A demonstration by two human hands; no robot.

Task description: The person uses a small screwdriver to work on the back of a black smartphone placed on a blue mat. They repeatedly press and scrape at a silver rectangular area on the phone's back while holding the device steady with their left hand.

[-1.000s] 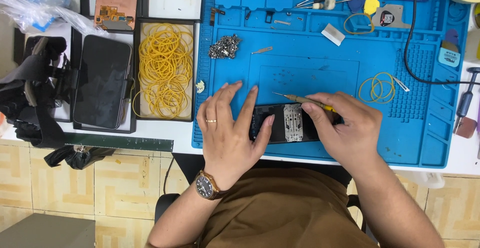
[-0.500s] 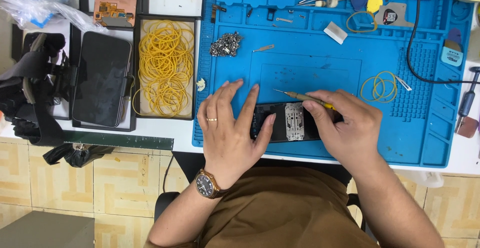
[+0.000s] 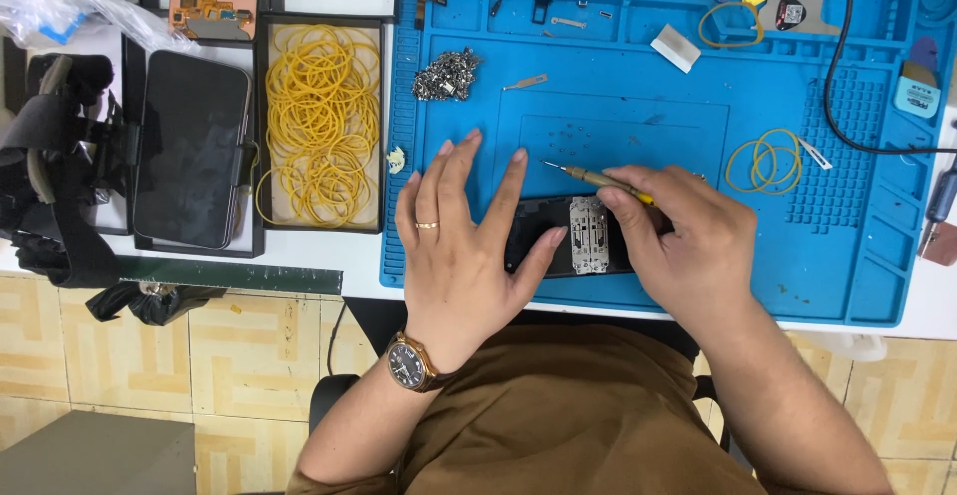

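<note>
A dark opened phone with a silver metal plate in its middle lies on the blue work mat near the front edge. My left hand, with a ring and a wristwatch, rests flat on the mat with fingers spread; its thumb presses the phone's left end. My right hand covers the phone's right end and holds a thin yellow-handled screwdriver, whose tip points left just above the phone.
A pile of small screws lies on the mat's upper left. Yellow rubber bands fill a black tray left of the mat, beside a dark phone screen. A loose band coil, a black cable and small tools sit to the right.
Both hands stay on the phone; the screwdriver keeps almost the same angle. Nothing else has visibly moved.
</note>
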